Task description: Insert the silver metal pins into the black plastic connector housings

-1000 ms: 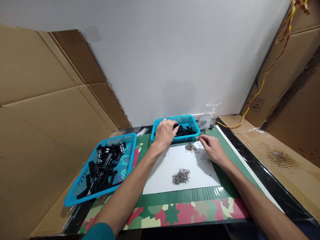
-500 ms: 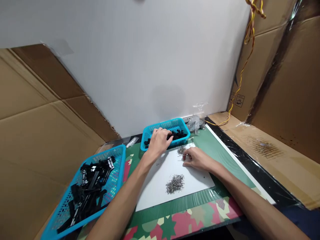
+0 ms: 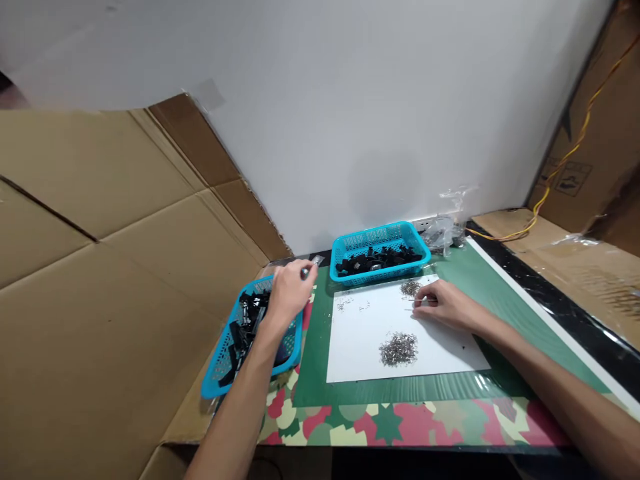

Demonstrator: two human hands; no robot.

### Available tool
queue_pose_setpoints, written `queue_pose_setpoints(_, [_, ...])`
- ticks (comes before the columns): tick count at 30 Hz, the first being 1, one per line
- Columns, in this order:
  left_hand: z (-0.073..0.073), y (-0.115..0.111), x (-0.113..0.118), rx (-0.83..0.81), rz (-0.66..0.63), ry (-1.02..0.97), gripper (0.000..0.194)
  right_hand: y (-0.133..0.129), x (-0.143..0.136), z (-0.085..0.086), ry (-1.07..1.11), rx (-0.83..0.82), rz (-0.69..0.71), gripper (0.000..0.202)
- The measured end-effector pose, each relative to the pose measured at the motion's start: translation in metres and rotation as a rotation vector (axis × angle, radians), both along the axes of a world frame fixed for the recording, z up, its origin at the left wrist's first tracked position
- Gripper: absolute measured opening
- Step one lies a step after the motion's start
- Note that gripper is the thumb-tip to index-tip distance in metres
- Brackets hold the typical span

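Note:
Above the right edge of the left blue basket, which holds long black parts, is my left hand, its fingers closed round a small dark piece. My right hand pinches a thin metal tool over the white sheet, beside a small pile of tiny metal pieces. A larger pile of such pieces lies nearer the front of the sheet, and a few are scattered at its back left. The back blue basket contains small black parts.
Cardboard panels stand on the left, and a pale wall rises behind. Clear plastic bags lie right of the back basket. A yellow twisted cable hangs at the right. The green mat has a patterned front strip.
My left hand has moved out of the back basket, left to the other basket, with a small dark piece now visible in it. The view has turned left. My right hand keeps its place over the sheet.

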State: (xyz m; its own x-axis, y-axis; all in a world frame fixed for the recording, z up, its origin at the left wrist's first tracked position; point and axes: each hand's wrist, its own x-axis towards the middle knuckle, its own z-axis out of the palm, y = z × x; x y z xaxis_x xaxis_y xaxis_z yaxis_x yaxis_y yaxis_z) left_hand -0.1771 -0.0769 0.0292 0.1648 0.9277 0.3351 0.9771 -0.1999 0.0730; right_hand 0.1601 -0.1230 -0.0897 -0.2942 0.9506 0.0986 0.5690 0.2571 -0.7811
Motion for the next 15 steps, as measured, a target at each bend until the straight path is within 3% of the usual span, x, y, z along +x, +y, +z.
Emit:
queue_pose_setpoints(4, [0.018,0.002,-0.063,-0.132,0.146,0.11,0.028,0.0,0.0,-0.001,-0.025,0.002,-0.019,0.015])
queue_pose_setpoints(7, [0.02,0.001,-0.091,-0.27,0.204,0.21,0.023,-0.001,-0.001,-0.001,-0.064,-0.025,-0.028,0.011])
queue_pose_setpoints(10, [0.011,-0.004,-0.101,-0.358,0.231,0.304,0.022,-0.002,0.0,-0.001,-0.09,-0.054,-0.023,0.013])
queue_pose_setpoints(15, [-0.007,-0.008,-0.095,-0.419,0.241,0.462,0.02,-0.002,0.0,0.0,-0.087,-0.065,-0.029,0.013])
